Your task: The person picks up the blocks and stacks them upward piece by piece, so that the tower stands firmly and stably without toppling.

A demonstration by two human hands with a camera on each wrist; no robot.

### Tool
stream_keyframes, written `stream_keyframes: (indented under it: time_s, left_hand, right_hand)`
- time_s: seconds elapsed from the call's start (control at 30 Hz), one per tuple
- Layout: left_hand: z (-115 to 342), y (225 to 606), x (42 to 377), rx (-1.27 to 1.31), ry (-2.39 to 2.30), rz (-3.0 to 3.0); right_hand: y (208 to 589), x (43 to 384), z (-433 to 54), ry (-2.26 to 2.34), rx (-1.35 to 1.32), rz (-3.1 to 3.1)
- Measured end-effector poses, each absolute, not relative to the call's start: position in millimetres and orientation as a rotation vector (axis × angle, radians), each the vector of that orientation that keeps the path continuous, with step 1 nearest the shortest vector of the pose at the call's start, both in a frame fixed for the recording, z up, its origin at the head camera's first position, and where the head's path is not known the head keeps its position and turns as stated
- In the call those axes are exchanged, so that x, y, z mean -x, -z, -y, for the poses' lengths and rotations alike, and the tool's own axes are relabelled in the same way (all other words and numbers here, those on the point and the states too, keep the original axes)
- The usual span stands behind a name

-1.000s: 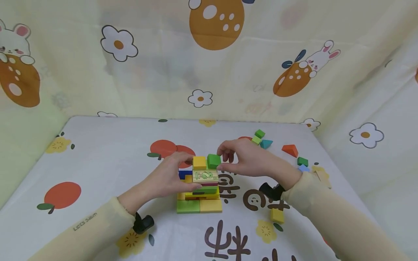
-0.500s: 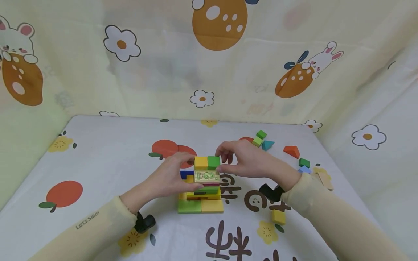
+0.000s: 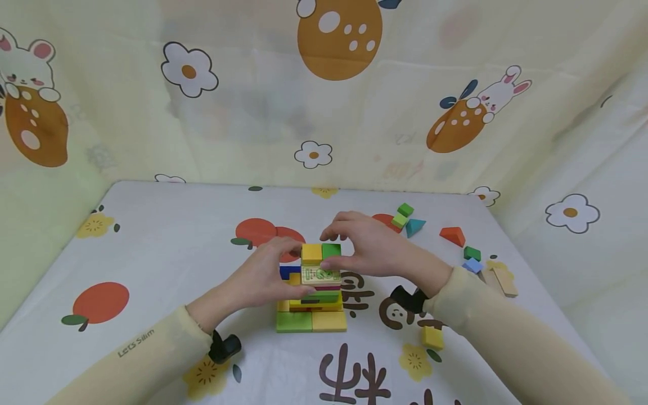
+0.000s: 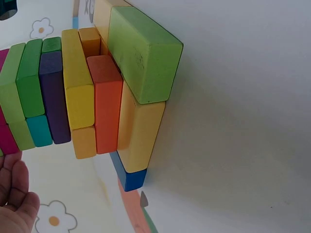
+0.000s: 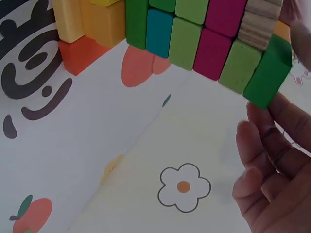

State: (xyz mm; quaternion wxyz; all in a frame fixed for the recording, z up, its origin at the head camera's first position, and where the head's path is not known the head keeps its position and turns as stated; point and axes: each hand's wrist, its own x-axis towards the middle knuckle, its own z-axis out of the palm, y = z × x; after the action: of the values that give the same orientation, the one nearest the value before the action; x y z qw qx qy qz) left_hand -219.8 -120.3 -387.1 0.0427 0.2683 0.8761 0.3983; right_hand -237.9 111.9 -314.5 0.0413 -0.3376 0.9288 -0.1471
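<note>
A tower of coloured wooden blocks (image 3: 316, 304) stands on the table, its layers of many colours showing side-on in both wrist views. On its top sit a yellow block (image 3: 311, 254) and a green block (image 3: 332, 249), side by side. Below them is a plain wood block with a green print (image 3: 313, 274). My left hand (image 3: 258, 273) holds the tower's left side, thumb in front and fingers behind. My right hand (image 3: 372, 244) pinches the green block, its thumb across the front and its fingers at the back; in the right wrist view a fingertip meets the block's edge.
Loose blocks lie to the right: small green ones (image 3: 405, 210), a teal triangle (image 3: 415, 226), an orange-red block (image 3: 453, 236), a blue one (image 3: 473, 265) and plain wood pieces (image 3: 504, 281). A yellow block (image 3: 432, 337) lies nearer. A printed curtain (image 3: 243, 129) hangs behind the table.
The green block has slid left and now lines up against the yellow block. My right hand has moved left, its thumb now in front of the tower top. My left hand stays put.
</note>
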Motion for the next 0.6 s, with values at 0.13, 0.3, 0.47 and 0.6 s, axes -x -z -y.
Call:
stream_keyframes:
  time_s: [0.13, 0.3, 0.47, 0.6]
  left_hand:
    - [120.5, 387.0, 219.7, -0.823, -1.231, -2.674]
    - [120.9, 386.9, 220.1, -0.841, -1.238, -2.674]
    - [120.7, 387.3, 220.6, -0.847, -1.237, -2.675]
    - [120.6, 387.5, 220.8, -0.849, -1.243, -2.671]
  right_hand:
    - [315.6, 239.1, -108.3, 0.454, 1.039, -2.827]
    - [315.5, 238.9, -107.1, 0.480, 1.068, -2.805]
    - [315.6, 238.7, -106.9, 0.480, 1.100, -2.806]
    - [316.5, 238.1, -105.8, 0.476, 1.101, -2.809]
